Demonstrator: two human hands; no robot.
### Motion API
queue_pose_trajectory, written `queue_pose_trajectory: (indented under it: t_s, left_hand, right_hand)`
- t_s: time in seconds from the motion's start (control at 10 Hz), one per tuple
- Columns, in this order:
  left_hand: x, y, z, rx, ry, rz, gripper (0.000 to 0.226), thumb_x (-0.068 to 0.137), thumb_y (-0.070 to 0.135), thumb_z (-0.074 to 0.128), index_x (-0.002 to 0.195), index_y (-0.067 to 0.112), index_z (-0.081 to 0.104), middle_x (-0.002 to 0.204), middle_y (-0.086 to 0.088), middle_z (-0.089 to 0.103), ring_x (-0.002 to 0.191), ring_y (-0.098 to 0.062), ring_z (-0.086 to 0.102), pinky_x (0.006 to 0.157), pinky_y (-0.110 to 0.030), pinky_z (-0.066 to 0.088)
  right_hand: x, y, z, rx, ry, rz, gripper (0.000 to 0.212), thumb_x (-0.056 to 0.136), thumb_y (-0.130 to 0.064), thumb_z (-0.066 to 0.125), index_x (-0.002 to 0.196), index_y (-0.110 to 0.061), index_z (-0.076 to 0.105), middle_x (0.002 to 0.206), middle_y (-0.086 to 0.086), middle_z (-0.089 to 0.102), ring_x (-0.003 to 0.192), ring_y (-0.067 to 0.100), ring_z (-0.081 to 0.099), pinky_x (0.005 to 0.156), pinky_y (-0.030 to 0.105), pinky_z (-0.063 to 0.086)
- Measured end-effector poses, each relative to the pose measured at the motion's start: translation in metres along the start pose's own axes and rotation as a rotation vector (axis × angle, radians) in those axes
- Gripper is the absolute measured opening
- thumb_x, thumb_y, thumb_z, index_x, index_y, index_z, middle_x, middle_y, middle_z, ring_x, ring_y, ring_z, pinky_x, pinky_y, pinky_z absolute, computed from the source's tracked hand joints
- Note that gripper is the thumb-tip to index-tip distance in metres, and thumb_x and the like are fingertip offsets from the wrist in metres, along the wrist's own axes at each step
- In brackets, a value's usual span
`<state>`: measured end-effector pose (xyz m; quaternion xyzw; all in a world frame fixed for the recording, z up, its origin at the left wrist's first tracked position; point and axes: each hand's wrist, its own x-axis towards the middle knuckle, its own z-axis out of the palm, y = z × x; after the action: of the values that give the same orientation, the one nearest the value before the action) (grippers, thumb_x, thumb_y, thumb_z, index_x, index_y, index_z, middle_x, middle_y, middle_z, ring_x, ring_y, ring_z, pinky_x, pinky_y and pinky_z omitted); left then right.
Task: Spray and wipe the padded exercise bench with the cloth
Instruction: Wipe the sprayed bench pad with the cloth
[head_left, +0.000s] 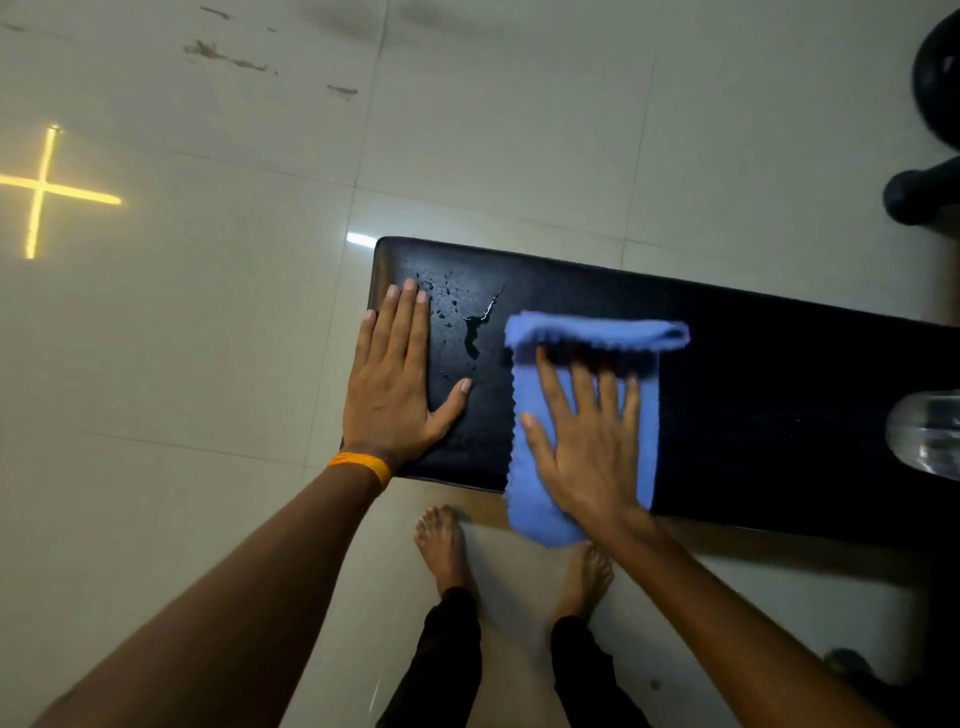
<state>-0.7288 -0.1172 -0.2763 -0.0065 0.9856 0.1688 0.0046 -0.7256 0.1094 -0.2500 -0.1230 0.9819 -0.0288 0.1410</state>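
The black padded bench (753, 364) runs from the centre to the right edge. Drops and a small puddle of liquid (470, 327) lie on its left end. My left hand (397, 384) lies flat with straight fingers on that left end, beside the wet patch. My right hand (587, 436) presses flat on a blue cloth (535, 499) spread across the bench. The cloth's far edge is folded over and its near end hangs off the front edge. A clear spray bottle (924, 436) stands on the bench at the right edge, partly cut off.
The floor is pale tile, with a yellow cross-shaped light reflection (41, 189) at the left. Dark gym equipment (930, 187) sits at the upper right. My bare feet (447, 545) stand just in front of the bench.
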Motion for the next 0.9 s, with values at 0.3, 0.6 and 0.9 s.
queue_pose_trajectory:
  t_s: [0.3, 0.6, 0.9]
  left_hand:
    - [0.000, 0.001, -0.001, 0.006, -0.005, -0.010, 0.092, 0.094, 0.060, 0.043, 0.159, 0.000, 0.017, 0.169, -0.017, 0.013, 0.158, -0.031, 0.008, 0.127, -0.050, 0.013]
    - [0.000, 0.000, 0.002, 0.001, 0.012, -0.008, 0.092, 0.093, 0.058, 0.045, 0.159, 0.000, 0.019, 0.169, -0.017, 0.015, 0.158, -0.031, 0.010, 0.127, -0.051, 0.014]
    - [-0.001, 0.000, 0.004, -0.001, 0.017, -0.011, 0.092, 0.094, 0.059, 0.043, 0.159, 0.000, 0.019, 0.169, -0.017, 0.015, 0.158, -0.030, 0.009, 0.127, -0.050, 0.014]
  right_hand:
    - [0.028, -0.006, -0.005, 0.050, 0.093, 0.234, 0.068, 0.101, -0.061, 0.024, 0.160, -0.028, 0.016, 0.168, 0.009, 0.014, 0.155, 0.034, 0.008, 0.123, 0.059, 0.003]
    - [0.049, 0.010, -0.014, -0.028, 0.088, -0.113, 0.095, 0.082, -0.085, 0.038, 0.159, -0.032, 0.019, 0.167, 0.011, 0.012, 0.154, 0.035, 0.009, 0.119, 0.066, 0.007]
    - [0.052, 0.023, -0.007, -0.050, 0.051, -0.299, 0.089, 0.091, -0.079, 0.030, 0.160, -0.025, 0.013, 0.169, 0.005, 0.005, 0.156, 0.028, -0.001, 0.119, 0.066, 0.009]
